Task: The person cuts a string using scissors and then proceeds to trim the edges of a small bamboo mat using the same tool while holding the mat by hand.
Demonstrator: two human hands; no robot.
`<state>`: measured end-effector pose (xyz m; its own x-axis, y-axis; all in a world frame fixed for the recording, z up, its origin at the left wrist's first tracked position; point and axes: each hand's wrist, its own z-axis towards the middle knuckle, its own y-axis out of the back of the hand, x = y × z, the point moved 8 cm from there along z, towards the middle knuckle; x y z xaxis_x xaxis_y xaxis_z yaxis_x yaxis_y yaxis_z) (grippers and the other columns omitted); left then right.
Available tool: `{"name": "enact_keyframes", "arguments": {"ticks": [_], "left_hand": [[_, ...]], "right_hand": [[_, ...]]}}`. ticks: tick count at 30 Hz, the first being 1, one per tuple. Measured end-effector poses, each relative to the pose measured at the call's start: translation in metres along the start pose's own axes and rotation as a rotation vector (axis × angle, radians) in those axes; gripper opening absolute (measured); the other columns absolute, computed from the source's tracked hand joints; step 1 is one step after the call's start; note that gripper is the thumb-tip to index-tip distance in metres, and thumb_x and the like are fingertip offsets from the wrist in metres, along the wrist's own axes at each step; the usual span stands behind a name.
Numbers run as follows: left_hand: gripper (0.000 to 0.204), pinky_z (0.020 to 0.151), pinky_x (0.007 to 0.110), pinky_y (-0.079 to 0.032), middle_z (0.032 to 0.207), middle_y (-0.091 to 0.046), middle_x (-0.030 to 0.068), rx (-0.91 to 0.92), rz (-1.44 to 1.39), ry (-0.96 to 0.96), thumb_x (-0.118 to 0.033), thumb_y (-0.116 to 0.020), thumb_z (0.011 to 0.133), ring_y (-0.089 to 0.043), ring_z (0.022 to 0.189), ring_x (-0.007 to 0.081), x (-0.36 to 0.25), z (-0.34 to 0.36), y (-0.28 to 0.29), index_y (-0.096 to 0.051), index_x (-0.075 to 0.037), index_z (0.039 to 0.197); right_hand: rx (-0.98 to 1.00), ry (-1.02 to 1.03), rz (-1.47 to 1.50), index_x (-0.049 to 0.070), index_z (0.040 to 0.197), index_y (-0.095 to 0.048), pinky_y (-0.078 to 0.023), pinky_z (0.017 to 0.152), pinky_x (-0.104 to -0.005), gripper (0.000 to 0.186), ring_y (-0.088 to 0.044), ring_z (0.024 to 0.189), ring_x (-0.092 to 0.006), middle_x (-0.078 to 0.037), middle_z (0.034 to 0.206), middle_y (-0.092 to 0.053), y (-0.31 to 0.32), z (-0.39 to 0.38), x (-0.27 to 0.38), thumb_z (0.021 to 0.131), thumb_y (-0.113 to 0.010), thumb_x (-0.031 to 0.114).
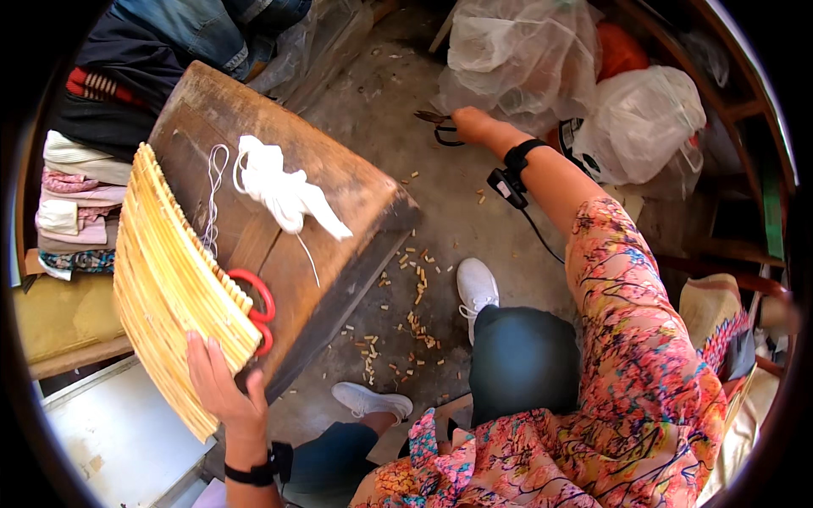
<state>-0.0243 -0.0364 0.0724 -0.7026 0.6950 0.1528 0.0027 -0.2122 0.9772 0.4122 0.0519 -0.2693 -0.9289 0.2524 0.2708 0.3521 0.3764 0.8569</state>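
A mat of pale yellow stalks [169, 296], bound side by side, lies over the left edge of a worn wooden table [339, 199]. My left hand [224, 385] lies on its near end, fingers stretched out and thumb apart. Out to the far right, over the floor, my right hand [476, 124] is closed around dark-bladed shears [445, 131] with a black handle loop. Red scissor handles [262, 296] stick out beside the mat; their blades are hidden. A loose bundle of white cord [284, 186] and a thin white string [213, 199] lie on the tabletop.
Short cut stalk pieces [419, 330] litter the concrete floor near my shoes. Stuffed plastic bags [521, 51] stand at the far right, by wooden shelving [745, 110]. Folded clothes [80, 190] are piled at the left, above a white surface [118, 423].
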Motion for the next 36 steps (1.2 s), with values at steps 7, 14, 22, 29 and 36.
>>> {"name": "enact_keyframes", "arguments": {"ticks": [7,14,22,29,36], "left_hand": [[0.075,0.1,0.051,-0.026,0.135,-0.028,0.0317,0.159,0.025,-0.045,-0.053,-0.036,0.089,-0.032,0.123,0.0468,-0.004,0.005,-0.004,-0.028,0.008,0.132],[0.077,0.1,0.054,-0.026,0.135,-0.026,0.0325,0.193,0.02,-0.058,-0.056,-0.03,0.089,-0.031,0.123,0.048,-0.004,0.006,-0.004,-0.02,0.005,0.136],[0.077,0.091,0.056,-0.036,0.129,-0.033,0.0324,0.131,-0.053,-0.047,-0.056,-0.041,0.087,-0.039,0.116,0.0476,0.0,0.004,-0.004,-0.024,0.003,0.135],[0.078,0.091,0.057,-0.036,0.13,-0.032,0.0334,0.131,-0.042,-0.056,-0.056,-0.04,0.087,-0.038,0.116,0.0486,-0.003,0.002,-0.001,-0.024,0.002,0.135],[0.077,0.092,0.057,-0.034,0.13,-0.031,0.0345,0.155,-0.062,-0.049,-0.056,-0.042,0.086,-0.037,0.115,0.0492,-0.002,0.008,-0.002,-0.023,0.0,0.136]], "right_hand": [[-0.13,0.043,0.013,-0.001,0.088,-0.064,-0.049,0.073,-0.0408,0.017,-0.06,0.088,-0.036,-0.022,0.094,-0.062,0.024,0.084,0.03,0.075,-0.056,0.005],[-0.171,-0.012,0.11,-0.002,0.084,-0.065,-0.049,0.073,-0.0418,0.017,-0.061,0.086,-0.037,-0.023,0.089,-0.062,0.015,0.137,0.049,0.074,-0.054,0.005],[-0.25,-0.068,0.174,-0.002,0.085,-0.064,-0.05,0.074,-0.0409,0.017,-0.061,0.088,-0.0366,-0.022,0.091,-0.063,-0.002,0.166,0.066,0.076,-0.051,0.005],[-0.235,-0.023,0.207,-0.002,0.086,-0.064,-0.05,0.074,-0.0402,0.016,-0.061,0.087,-0.035,-0.022,0.092,-0.063,-0.004,0.183,0.081,0.073,-0.056,0.004],[-0.167,-0.017,0.091,0.002,0.085,-0.065,-0.05,0.072,-0.0382,0.017,-0.062,0.086,-0.0329,-0.018,0.09,-0.064,-0.013,0.206,0.064,0.069,-0.063,0.009]]}}
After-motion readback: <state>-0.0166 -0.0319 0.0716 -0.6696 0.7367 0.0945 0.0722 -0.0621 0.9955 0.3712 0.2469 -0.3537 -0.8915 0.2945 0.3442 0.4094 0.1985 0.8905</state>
